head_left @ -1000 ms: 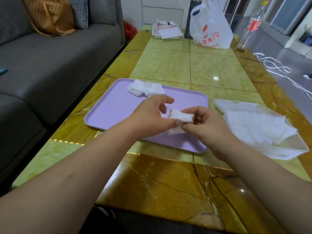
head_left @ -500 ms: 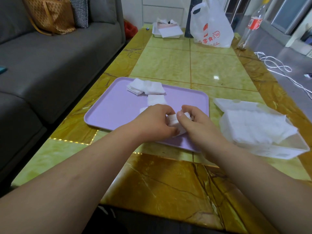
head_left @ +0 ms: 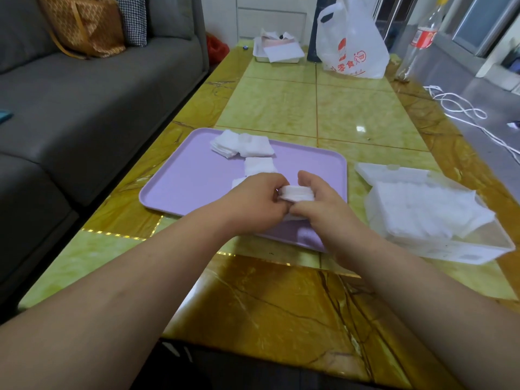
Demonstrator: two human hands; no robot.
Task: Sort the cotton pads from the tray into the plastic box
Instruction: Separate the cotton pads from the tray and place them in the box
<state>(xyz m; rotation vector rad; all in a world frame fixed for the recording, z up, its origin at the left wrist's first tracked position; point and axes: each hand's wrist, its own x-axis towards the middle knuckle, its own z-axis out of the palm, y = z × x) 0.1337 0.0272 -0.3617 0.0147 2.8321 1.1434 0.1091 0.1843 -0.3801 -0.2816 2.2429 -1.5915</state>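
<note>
Held stack: small stack of white cotton pads (head_left: 297,193), pinched at its ends between both hands, low over the lavender tray (head_left: 191,178).
Left hand (head_left: 254,204): fingers curled round the stack's left end.
Right hand (head_left: 320,205): thumb raised, fingers curled against the right end.
Loose pads (head_left: 242,146): scattered on the tray's far side.
Plastic box (head_left: 450,250): clear, open, right of the tray, already heaped with pads.
Risk: gripped only at its ends, the stack may fan apart in transit, and pads could slide off the heap.
</note>
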